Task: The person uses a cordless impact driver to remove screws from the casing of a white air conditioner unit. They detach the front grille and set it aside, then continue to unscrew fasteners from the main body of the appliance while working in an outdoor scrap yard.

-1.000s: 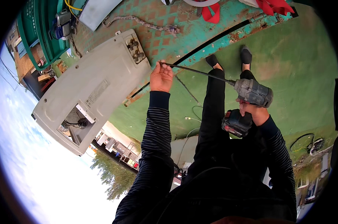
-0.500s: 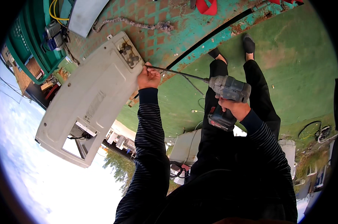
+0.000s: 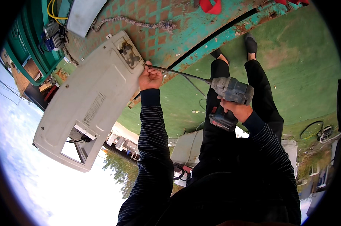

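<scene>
My right hand (image 3: 236, 110) is wrapped round the grip of a dark grey cordless impact driver (image 3: 232, 90), which has a black and red battery at its base. A long thin driver bit (image 3: 181, 74) reaches left from it to the corner of a pale grey outdoor-unit casing (image 3: 99, 81). At that corner my left hand (image 3: 151, 78) is closed, its fingertips round the bit's tip. Any screw there is hidden by the fingers. Beside them a recess in the casing holds dirty valve fittings (image 3: 129, 54). The casing's far-left end has a square opening with dark wires.
Under the casing lies a rusty green metal platform (image 3: 185, 34) bearing a frayed rope (image 3: 140, 23). A green crate (image 3: 37, 56) with a small motor (image 3: 53, 35) stands upper left. A red strap (image 3: 211, 5) lies at the top. Cables cross the green floor (image 3: 302, 71).
The casing's lower end appears slightly further left and lower. Both hands, the impact driver and its bit keep nearly the same position.
</scene>
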The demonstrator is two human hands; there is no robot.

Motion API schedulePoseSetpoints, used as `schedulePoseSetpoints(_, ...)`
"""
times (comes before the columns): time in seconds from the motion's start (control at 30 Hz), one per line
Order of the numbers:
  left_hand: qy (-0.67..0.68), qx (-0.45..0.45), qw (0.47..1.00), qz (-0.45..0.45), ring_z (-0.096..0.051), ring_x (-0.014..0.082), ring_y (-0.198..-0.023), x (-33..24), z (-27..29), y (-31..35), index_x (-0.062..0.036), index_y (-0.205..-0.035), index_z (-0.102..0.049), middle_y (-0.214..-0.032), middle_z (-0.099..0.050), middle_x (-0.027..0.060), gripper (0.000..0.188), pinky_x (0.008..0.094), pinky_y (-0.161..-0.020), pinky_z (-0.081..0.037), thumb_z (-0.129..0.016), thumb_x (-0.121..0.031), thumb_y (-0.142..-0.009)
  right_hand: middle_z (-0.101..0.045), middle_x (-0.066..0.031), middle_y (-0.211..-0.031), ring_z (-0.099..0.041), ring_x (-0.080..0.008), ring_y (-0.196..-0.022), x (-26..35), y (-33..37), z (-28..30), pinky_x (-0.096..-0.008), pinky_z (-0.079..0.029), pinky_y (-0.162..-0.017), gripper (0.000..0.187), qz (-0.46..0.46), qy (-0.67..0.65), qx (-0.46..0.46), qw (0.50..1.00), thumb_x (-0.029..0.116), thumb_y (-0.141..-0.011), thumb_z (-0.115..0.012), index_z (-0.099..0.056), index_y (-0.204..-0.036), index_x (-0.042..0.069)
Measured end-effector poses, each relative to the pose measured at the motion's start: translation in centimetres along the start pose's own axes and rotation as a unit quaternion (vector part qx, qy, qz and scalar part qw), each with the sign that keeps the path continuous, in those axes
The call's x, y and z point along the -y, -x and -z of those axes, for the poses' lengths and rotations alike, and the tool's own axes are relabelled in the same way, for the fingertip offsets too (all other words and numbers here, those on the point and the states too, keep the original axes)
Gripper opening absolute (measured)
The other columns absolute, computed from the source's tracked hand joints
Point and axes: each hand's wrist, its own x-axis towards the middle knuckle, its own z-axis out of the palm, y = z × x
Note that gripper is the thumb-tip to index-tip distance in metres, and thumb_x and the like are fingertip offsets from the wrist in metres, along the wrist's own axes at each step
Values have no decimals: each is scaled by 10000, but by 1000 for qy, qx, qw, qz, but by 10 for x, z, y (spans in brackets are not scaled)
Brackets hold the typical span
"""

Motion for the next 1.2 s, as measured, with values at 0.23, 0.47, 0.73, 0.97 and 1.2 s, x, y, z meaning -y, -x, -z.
schedulePoseSetpoints(0.23,-18,24,1000,-3,-560,99,-628,-1,5,-3,-67,-1053,-573,-1032,-678,11,221,260,-577,-463,-404,-208,-1031,-583,-30,-728,-534,-117,-572,25,-15,7,-266,-433,-551,150,5,-16,8,1000,20,-790,-625,-632,-937,-13)
schedulePoseSetpoints(0.47,-54,55,997,16,-572,101,-662,-3,4,0,-88,-1050,-552,-1109,-665,19,214,265,-605,-471,-384,-221,-1039,-563,-52,-663,-526,-131,-568,60,-36,17,-263,-428,-583,148,9,32,36,999,63,-738,-610,-583,-863,-9)
schedulePoseSetpoints(0.73,-56,24,998,2,-570,121,-687,0,5,2,-87,-1076,-537,-1160,-649,26,245,278,-618,-466,-359,-253,-1047,-653,-50,-895,-614,-143,-743,60,-46,37,-295,-507,-667,216,41,139,49,988,38,-791,-662,-639,-1001,-4)
schedulePoseSetpoints(0.97,-165,-49,984,-52,-580,147,-750,29,-7,15,-63,-1225,-498,-1103,-642,42,288,287,-626,-466,-400,-255,-1034,-683,-73,-1037,-643,-181,-962,87,-9,94,-341,-513,-851,315,93,305,41,947,128,-827,-713,-628,-1119,47)
schedulePoseSetpoints(1.2,-273,-33,955,-112,-594,143,-694,97,-11,48,-55,-1171,-574,-972,-684,65,244,280,-572,-486,-559,-201,-977,-666,-95,-1139,-626,-263,-1070,78,84,140,-385,-488,-920,469,204,519,-51,829,193,-771,-772,-615,-1197,76)
